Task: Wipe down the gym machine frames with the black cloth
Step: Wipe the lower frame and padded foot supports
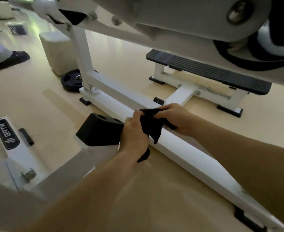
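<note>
**Both hands gripping the black cloth on the white base bar**

The only legible writing was "BRTW", in pale letters beside a striped emblem on a black oval label (6, 133). The label sat on a white frame piece well to the left of the hands. The left hand (134, 133) was curled around one end of the black cloth (152, 126), and a tail of fabric hung below its wrist. The right hand (176, 119), just beside it, pinched the other end with bent fingers. The cloth was bunched between the two hands and draped over the top edge of the long white base bar (188, 153) of the machine frame. A black rubber block (99, 129) stood just left of the left hand, touching or nearly touching it. Beyond the right hand lay a ribbed black footplate (208, 71) on white supports. A black weight plate (71, 80) rested on the floor (37, 101) well beyond the left hand.
</note>
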`<state>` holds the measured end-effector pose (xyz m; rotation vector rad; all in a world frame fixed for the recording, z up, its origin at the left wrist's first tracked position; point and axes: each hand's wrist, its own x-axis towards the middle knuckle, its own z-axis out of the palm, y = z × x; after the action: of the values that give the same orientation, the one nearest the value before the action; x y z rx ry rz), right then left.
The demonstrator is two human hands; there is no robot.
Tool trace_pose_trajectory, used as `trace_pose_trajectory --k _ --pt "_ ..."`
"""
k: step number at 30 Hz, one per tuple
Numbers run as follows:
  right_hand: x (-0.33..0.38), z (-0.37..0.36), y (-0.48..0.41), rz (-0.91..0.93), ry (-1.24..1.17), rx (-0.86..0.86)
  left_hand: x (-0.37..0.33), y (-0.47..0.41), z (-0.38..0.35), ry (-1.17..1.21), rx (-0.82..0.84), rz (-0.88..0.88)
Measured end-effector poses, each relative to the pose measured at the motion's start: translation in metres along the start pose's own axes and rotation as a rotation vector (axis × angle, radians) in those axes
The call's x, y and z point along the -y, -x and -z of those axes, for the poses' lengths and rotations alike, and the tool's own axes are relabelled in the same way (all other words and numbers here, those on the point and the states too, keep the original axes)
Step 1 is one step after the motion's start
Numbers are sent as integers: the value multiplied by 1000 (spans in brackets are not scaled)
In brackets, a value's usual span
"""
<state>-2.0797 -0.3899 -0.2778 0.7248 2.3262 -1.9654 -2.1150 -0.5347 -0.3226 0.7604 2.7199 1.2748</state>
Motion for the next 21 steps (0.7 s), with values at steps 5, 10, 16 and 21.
trace_pose_trajectory --k 5,10,16,21 --pt "30 17 -15 549 737 -635 -30 -28 3 -293 -197 -356" --pt "-6 19 -26 167 1369 -262 -39 -46 -11 -441 291 -186" --pt "-24 -5 -54 179 1283 -101 -25 -46 -14 -335 434 -100" --pt "-36 -14 -36 248 1337 -258 -27 -40 -17 -185 289 -91"
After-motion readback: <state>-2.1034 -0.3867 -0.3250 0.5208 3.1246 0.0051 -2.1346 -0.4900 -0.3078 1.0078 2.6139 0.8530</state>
